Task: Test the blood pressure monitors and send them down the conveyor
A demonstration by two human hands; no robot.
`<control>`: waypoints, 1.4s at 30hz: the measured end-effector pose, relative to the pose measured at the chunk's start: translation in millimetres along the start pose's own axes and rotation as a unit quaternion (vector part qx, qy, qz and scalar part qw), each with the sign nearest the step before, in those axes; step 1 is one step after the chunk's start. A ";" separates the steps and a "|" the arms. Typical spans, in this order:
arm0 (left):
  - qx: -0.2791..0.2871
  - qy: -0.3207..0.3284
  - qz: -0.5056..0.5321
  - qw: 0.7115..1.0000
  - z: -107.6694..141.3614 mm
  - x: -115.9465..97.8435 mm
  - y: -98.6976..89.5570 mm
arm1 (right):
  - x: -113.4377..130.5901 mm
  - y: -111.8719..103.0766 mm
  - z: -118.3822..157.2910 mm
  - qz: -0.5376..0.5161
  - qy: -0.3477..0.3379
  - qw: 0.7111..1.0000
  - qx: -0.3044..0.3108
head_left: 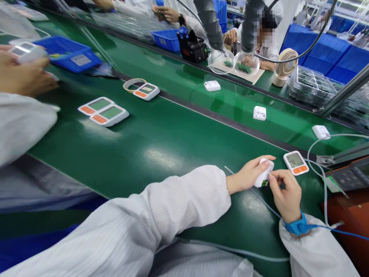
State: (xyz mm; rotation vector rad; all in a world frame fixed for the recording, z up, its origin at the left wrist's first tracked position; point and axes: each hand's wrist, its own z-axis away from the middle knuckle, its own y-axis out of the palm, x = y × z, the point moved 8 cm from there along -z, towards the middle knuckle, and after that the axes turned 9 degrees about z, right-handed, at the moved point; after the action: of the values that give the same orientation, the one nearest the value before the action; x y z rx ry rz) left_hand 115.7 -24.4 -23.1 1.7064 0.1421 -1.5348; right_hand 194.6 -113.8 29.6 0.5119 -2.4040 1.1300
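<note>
My left hand [251,172] is wrapped around a small white plastic device [263,177], its thumb across the top. A bit of green shows at the device's lower edge. At its right side, the fingertips of my right hand [286,192] are pinched together against the casing; whatever lies between them is hidden. A blue wrist strap [296,225] with a cord circles my right wrist. Just beyond that hand lies a white and orange meter [296,162] with digits on its display.
Several white units [212,85] sit along the green conveyor belt [190,92]. Paired orange-buttoned meters [107,112] lie on the left, near a blue bin [72,54]. A co-worker's hands [23,73] hold a white device. Clear tubing [325,184] loops at right beside an orange-edged instrument [350,177].
</note>
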 end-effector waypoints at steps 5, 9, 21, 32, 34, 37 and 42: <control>0.004 0.003 -0.002 1.000 -0.1 0.1 0.6 | -1.9 0.7 1.5 0.004 0.028 1.000 0.002; 0.006 0.001 -0.010 1.000 0.7 -0.1 0.6 | -1.2 1.2 1.6 -0.002 0.041 0.999 0.004; 0.027 -0.003 -0.037 0.999 4.2 2.7 2.9 | 1.8 2.0 -0.6 -0.005 0.064 0.997 0.037; 0.037 0.029 -0.099 0.994 5.8 1.6 3.7 | 11.4 -1.9 -0.8 0.030 0.011 0.999 0.036; 0.044 0.044 -0.128 0.990 7.8 -0.8 4.9 | 14.4 -3.0 -1.2 0.033 -0.001 0.999 0.042; 0.041 0.068 -0.150 0.986 11.6 -3.4 5.5 | 17.8 -4.1 -2.1 0.038 -0.012 0.998 0.056; 0.035 0.095 -0.159 0.982 15.6 -3.9 5.5 | 19.1 -3.6 -2.1 0.046 -0.022 0.997 0.054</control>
State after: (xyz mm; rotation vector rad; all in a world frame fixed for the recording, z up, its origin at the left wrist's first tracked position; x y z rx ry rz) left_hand 105.7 -36.1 -15.8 1.9566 0.4850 -1.6157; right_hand 180.8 -117.1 43.1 0.4705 -2.4354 1.3066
